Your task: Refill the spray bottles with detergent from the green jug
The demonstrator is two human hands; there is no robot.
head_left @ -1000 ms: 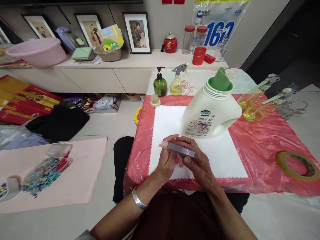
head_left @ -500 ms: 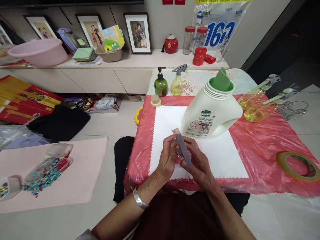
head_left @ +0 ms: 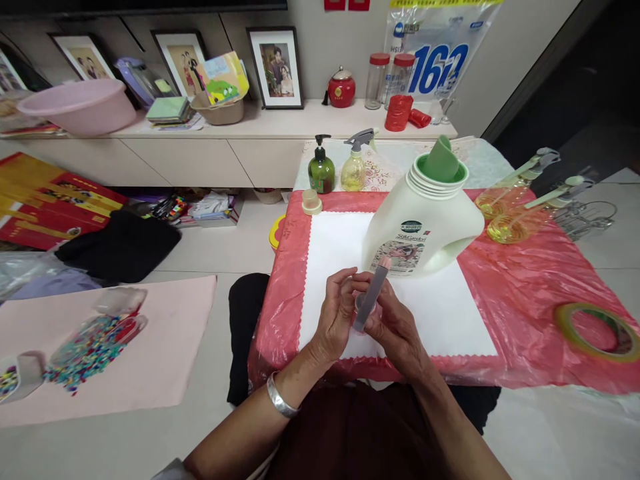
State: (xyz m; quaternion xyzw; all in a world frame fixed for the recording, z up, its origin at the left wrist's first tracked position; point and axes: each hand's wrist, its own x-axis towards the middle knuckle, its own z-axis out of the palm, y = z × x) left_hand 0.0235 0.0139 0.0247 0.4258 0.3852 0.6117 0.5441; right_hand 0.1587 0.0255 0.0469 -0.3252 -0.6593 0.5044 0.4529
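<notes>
Grey and pink-tipped, a slim bar (head_left: 372,299) slants above the table's (head_left: 276,313) near edge, far end rightward toward the jug (head_left: 425,217); the right hand (head_left: 400,321), nearer, pinches its near end, the left hand's (head_left: 334,319) fingers curled alongside, grip unclear.

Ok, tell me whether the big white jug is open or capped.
Open: no cap covers the jug, and its green spout stands bare.

Tuning in remotely, I'm reading "SilkGarden" on the white jug (head_left: 425,217) (Chinese characters are sitting above it), and blue "160" on the plastic bag (head_left: 437,43).
</notes>
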